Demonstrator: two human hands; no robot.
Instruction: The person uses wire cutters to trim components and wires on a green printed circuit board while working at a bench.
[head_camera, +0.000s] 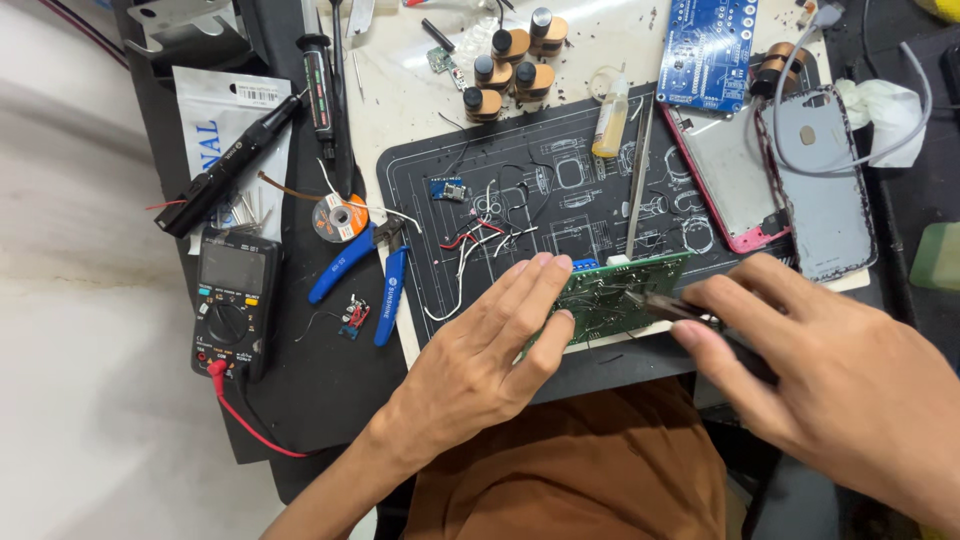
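Circuit board (612, 297), green and tilted up on its near edge, sits at the front of the dark work mat (420, 175) on the tabletop (400, 80), held between the person's two hands. The left hand (490, 350) props it from the left, fingers flat against its face and thumb tucked under the edge, so that grip is closed on the board. The right hand (830, 370) pinches a small dark tool (668, 307) whose tip rests on the middle of the board; the grip is closed around the tool.

As a judgement, the work looks to be under way rather than finished: the tool is in contact with the board, and loose red, white and black wires (478, 235) lie unattached on the mat just beyond it. A small blue module (447, 189) lies apart from the board, near those wires. What has already been joined on the board cannot be told; its surface is too small and partly covered.

Nearby, blue-handled pliers (372, 270), a solder spool (339, 217) and a multimeter (232, 300) lie to the left. An opened phone (825, 185) lies at the right.
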